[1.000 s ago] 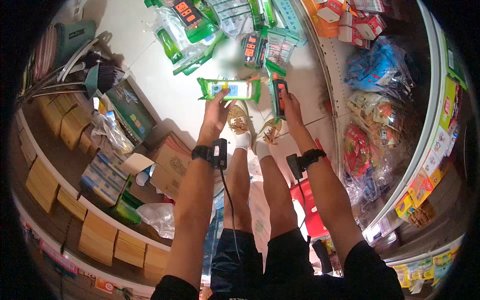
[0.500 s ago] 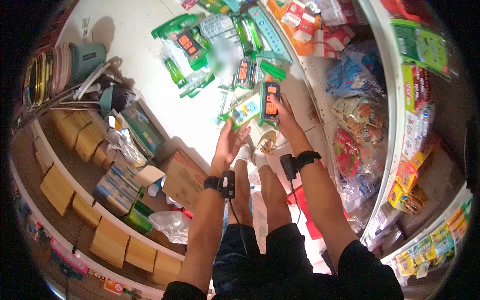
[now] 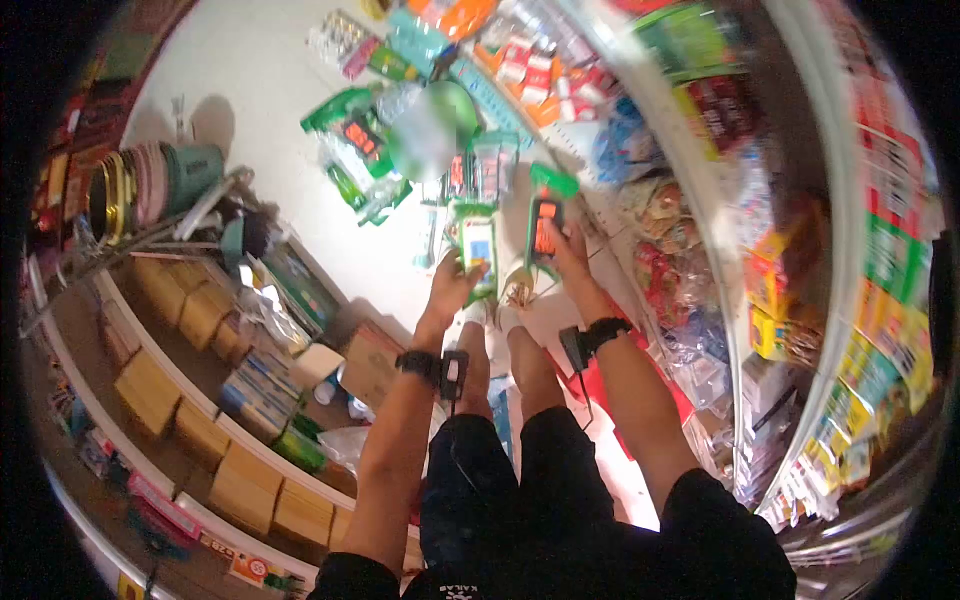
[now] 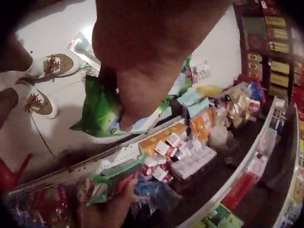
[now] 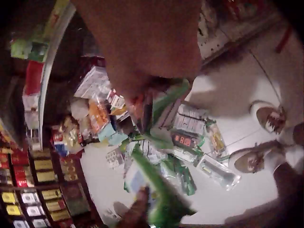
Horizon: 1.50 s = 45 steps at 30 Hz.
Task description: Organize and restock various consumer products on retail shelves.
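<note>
My left hand (image 3: 452, 288) grips a green and white soft packet (image 3: 479, 240) with a blue patch on its front, upright in the head view. The thumb lies across that front. To the right, my right hand (image 3: 570, 262) holds a flat black pack with orange lettering and green edges (image 3: 546, 222). A small gap separates the two packs in the head view. The left wrist view shows the green packet (image 4: 95, 111) partly covered by my left hand. In the right wrist view, my fingers hide much of the green-edged pack (image 5: 165, 107).
Beyond the hands, a pile of green-trimmed packages (image 3: 365, 150) lies on the white tiled floor (image 3: 255, 120). A shelf with bagged goods (image 3: 665, 265) runs along the right. Left are shelves of brown paper stacks (image 3: 245, 485), a cardboard box (image 3: 372, 365) and stacked buckets (image 3: 165, 190).
The green and white packet has turned from lying sideways, through a slant, to upright. The two packs came close together, then moved apart. The head view has shifted toward the right-hand shelf.
</note>
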{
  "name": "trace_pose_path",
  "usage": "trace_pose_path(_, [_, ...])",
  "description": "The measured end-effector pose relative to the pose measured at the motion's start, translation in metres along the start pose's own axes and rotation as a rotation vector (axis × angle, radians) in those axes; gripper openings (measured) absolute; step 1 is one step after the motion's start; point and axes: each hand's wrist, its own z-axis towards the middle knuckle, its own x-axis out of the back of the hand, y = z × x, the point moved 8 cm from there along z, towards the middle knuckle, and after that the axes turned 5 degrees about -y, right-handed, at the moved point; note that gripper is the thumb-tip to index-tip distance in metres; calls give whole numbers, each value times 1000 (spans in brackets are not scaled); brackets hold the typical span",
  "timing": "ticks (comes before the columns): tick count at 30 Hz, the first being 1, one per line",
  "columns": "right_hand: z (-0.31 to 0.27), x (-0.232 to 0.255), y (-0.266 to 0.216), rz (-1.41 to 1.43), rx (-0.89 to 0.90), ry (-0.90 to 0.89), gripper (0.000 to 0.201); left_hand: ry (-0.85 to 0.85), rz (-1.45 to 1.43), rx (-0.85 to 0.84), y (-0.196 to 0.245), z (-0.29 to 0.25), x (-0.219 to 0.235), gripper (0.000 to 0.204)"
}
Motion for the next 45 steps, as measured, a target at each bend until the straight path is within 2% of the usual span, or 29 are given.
trace_pose_path(1, [0, 19, 14, -144, -24, 31, 45, 69, -82, -60, 7, -18, 0, 66])
trace_pose_path(3, [-10, 38, 9, -545, 170, -38, 54, 57, -49, -182, 57, -62, -5, 76])
trace_pose_path(5, [-40, 37, -18, -359, 252, -273, 61, 19, 144, -263, 127, -111, -10, 74])
trace_pose_path(7, [-147, 28, -177, -701, 231, -214, 66, -19, 99, -230, 195, -163, -23, 48])
trace_pose_path(8, [-181, 28, -232, -785, 276, -203, 65, -69, 241, -349, 234, -183, -28, 26])
trace_pose_path(9, [-219, 31, -278, -865, 304, -187, 65, -46, 214, -298, 282, -221, -48, 16])
trace_pose_path(11, [-298, 41, -371, -869, 295, -167, 58, -162, 190, -339, 334, -258, -71, 13])
trace_pose_path(13, [-369, 32, -441, -718, 617, -304, 50, -216, 265, -461, 420, -327, -126, 15])
trace_pose_path(15, [-428, 45, -494, -722, 714, -197, 46, -278, 433, -704, 477, -360, -155, 22])
trace_pose_path(16, [-453, 49, -516, -690, 993, -187, 49, -296, 484, -770, 511, -389, -181, 28])
trace_pose_path(17, [-491, 53, -542, -830, 810, -130, 55, -357, 517, -787, 538, -417, -206, 32])
trace_pose_path(19, [-554, 58, -578, -946, 716, -127, 67, -493, 607, -916, 588, -468, -246, 42])
trace_pose_path(21, [-629, 57, -619, -993, 764, -93, 67, -570, 679, -1008, 632, -520, -287, 56])
trace_pose_path(22, [-657, 65, -638, -1043, 849, 18, 66, -581, 777, -1169, 654, -550, -307, 59])
trace_pose_path(24, [-713, 86, -675, -1102, 1000, 235, 64, -661, 696, -1027, 685, -594, -348, 59])
trace_pose_path(25, [-744, 96, -695, -1109, 1062, 339, 63, -647, 771, -1219, 705, -613, -365, 59])
trace_pose_path(27, [-808, 118, -733, -1039, 1008, 586, 65, -646, 771, -1242, 741, -624, -401, 51])
trace_pose_path(28, [-827, 129, -753, -1088, 1121, 721, 55, -677, 834, -1454, 765, -628, -425, 49])
trace_pose_path(29, [-844, 143, -774, -1134, 1236, 859, 45, -593, 827, -1396, 776, -636, -445, 46])
trace_pose_path(30, [-844, 158, -806, -1421, 1127, 1062, 35, -572, 862, -1557, 792, -643, -470, 47])
trace_pose_path(31, [-839, 171, -841, -1702, 982, 1260, 28, -638, 843, -1520, 808, -635, -495, 48])
trace_pose_path(32, [-830, 214, -865, -1354, 705, 1315, 30, -705, 825, -1480, 823, -625, -523, 51])
trace_pose_path(33, [-834, 226, -854, -1352, 698, 1321, 30, -764, 975, -1372, 828, -607, -565, 35])
trace_pose_path(35, [-846, 201, -823, -1526, 1353, 734, 35, -886, 1082, -1138, 840, -556, -628, 37])
trace_pose_path(36, [-837, 215, -824, -1716, 1541, 772, 38, -950, 1044, -1020, 843, -535, -643, 53])
trace_pose_path(37, [-830, 213, -828, -1716, 1539, 776, 38, -954, 1045, -1020, 832, -539, -654, 53])
trace_pose_path(39, [-785, 252, -850, -1682, 539, 1134, 33, -692, 1263, -1167, 805, -549, -679, 50])
trace_pose_path(42, [-776, 277, -828, -1369, 301, 1115, 31, -629, 1324, -1105, 792, -531, -698, 51])
trace_pose_path(45, [-728, 330, -857, -1621, 308, 1197, 39, -715, 1463, -1123, 764, -539, -704, 53])
